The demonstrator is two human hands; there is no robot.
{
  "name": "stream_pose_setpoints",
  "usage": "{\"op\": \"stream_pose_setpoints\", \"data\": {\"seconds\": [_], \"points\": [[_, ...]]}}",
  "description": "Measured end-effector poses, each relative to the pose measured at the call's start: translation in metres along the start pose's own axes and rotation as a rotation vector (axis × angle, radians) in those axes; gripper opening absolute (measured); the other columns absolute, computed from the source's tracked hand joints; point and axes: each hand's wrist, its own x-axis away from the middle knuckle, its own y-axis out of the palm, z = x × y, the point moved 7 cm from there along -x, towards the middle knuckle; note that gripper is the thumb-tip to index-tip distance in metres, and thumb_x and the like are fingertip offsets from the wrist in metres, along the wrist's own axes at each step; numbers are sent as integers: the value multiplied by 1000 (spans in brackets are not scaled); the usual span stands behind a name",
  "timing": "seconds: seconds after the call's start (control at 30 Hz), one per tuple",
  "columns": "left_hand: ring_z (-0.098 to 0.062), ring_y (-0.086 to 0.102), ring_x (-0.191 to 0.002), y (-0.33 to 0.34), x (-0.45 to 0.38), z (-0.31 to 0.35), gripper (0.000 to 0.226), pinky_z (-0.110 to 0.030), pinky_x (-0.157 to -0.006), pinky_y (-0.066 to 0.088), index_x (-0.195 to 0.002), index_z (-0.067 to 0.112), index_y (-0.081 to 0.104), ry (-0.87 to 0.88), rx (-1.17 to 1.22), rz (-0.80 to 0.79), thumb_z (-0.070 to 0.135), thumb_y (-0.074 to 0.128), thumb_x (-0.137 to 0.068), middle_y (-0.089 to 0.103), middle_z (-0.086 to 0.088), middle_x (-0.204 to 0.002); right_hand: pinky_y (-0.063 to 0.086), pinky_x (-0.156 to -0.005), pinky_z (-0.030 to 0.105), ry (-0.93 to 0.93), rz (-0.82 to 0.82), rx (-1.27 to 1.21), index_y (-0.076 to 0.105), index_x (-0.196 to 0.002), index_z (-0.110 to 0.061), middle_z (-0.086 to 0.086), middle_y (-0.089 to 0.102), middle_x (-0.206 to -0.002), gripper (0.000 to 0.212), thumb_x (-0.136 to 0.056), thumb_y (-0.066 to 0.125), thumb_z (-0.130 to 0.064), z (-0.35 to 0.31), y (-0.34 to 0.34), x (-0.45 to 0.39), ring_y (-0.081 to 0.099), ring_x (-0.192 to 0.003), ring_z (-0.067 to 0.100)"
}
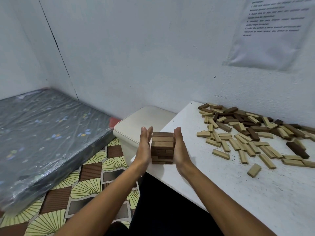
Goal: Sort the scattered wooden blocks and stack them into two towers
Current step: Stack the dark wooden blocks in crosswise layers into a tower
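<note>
Palms face each other with fingers straight: the left hand (144, 147) and the right hand (179, 147) stand flat on either side of a short tower (162, 148) of brown blocks, holding nothing in a curl. The tower's two side faces are hidden behind the palms, so whether skin presses the wood or sits just off it cannot be told. Only the near face and the top layer show; the layers look crossed, but the lower ones are dark and hard to count.

The tower sits between the hands, its top just below the fingertips, at the near left corner of the white table (238, 193). The table's edge runs right under the left wrist, and the left hand hangs partly beyond it. Past that hand, lower down, a cream bin lid (136, 125) stands close, then patterned floor (81, 186) and a plastic-wrapped mattress (47, 133).

To the right of the right hand lies bare tabletop, and beyond it, well apart, the scattered pile (252, 133) of pale and dark blocks spreads to the wall (153, 57) and is cut off by the frame's right side. One pale block (254, 170) lies alone nearest. A printed sheet (272, 31) on the wall is too blurred to read.
</note>
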Motion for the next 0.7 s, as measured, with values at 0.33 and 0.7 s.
{"op": "stream_pose_setpoints", "data": {"seconds": [0.33,0.7], "points": [[-12,40,-132,17,-35,83,53,-30,-103,33,-140,24,48,300,-695,-142,39,63,-91,45,4,-147,43,-104,40,-169,107,135,57,-114,-28,4,55,-128,22,-100,44,-40,-68,-84,1,50,-126,23],[-8,48,-111,195,-10,68,51,-13,-76,42,-134,20,54,364,-914,-633,34,68,-87,51,10,-133,46,-101,37,-144,336,496,57,-131,-14,1,60,-128,51,-88,66,-38,-95,-236,41,56,-118,16]]}}
